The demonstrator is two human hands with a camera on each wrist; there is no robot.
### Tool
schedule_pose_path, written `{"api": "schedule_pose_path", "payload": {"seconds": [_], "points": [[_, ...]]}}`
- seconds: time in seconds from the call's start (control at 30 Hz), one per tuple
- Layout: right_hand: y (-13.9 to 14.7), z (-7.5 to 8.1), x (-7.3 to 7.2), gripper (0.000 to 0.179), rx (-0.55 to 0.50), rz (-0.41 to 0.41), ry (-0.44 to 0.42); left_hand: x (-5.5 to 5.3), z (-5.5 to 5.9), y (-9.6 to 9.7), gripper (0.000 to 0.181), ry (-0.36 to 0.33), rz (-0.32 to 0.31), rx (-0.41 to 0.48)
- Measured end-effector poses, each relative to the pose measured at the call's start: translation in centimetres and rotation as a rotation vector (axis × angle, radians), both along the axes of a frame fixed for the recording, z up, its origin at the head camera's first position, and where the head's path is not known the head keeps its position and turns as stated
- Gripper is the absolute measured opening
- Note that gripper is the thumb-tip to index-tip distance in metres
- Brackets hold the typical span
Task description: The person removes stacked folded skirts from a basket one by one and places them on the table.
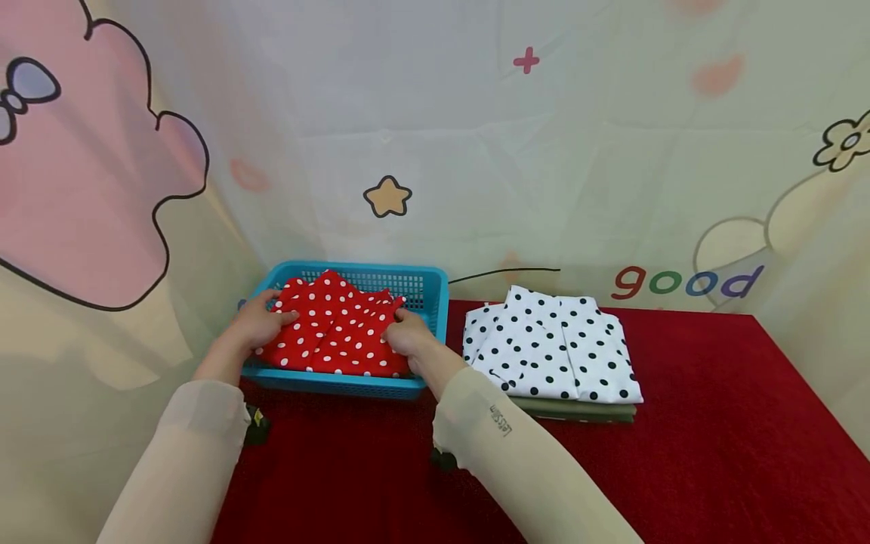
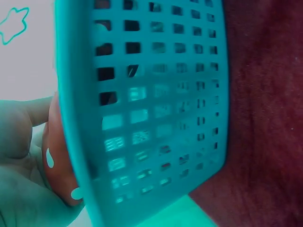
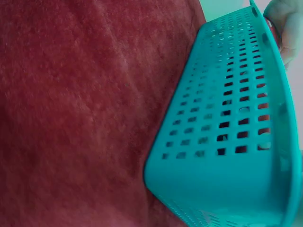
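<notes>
A folded red garment with white polka dots [image 1: 340,325] lies in the blue plastic basket [image 1: 367,387], reaching up to its rim. My left hand [image 1: 258,323] holds the garment's left side, thumb over the top. On the opposite side, my right hand [image 1: 410,332] pinches its right edge, just inside the rim. The left wrist view shows the left hand [image 2: 21,161] on the red fabric [image 2: 59,161] behind the basket's perforated wall [image 2: 156,99]. From the right wrist, mostly the basket's outer side [image 3: 222,109] is visible.
Right of the basket stands a stack with a folded white garment with black dots [image 1: 550,347] above green folded cloth [image 1: 578,409]. Everything sits on a dark red tabletop [image 1: 714,423]. A printed curtain [image 1: 476,189] hangs behind and along the left side.
</notes>
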State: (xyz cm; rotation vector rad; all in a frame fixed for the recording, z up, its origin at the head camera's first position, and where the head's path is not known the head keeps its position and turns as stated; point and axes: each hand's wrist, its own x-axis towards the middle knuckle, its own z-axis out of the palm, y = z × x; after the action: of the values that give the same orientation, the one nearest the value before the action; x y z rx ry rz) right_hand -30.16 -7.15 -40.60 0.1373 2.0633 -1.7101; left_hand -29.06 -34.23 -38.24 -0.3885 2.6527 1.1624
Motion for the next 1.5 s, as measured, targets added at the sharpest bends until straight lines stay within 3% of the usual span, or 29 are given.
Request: {"api": "schedule_pose_path", "payload": {"seconds": [0.27,0.67,0.97,1.5], "points": [[1.1,1.8,0.2,0.068,-0.018,0.015,0.048,0.4,1.4,0.0,0.085,0.033,-0.013,0.073],[2.8,3.4,0.2,0.075,-0.029,0.031,0.111,0.6,2.9,1.1,0.08,0.105,0.0,0.119],[4.7,4.0,0.3,0.074,-0.037,0.041,0.18,1.1,4.1,2.9,0.071,0.162,-0.004,0.139],[8.9,5.4,0.4,0.077,-0.034,0.012,0.231,1.8,5.5,7.0,0.077,0.23,0.02,0.205]]}}
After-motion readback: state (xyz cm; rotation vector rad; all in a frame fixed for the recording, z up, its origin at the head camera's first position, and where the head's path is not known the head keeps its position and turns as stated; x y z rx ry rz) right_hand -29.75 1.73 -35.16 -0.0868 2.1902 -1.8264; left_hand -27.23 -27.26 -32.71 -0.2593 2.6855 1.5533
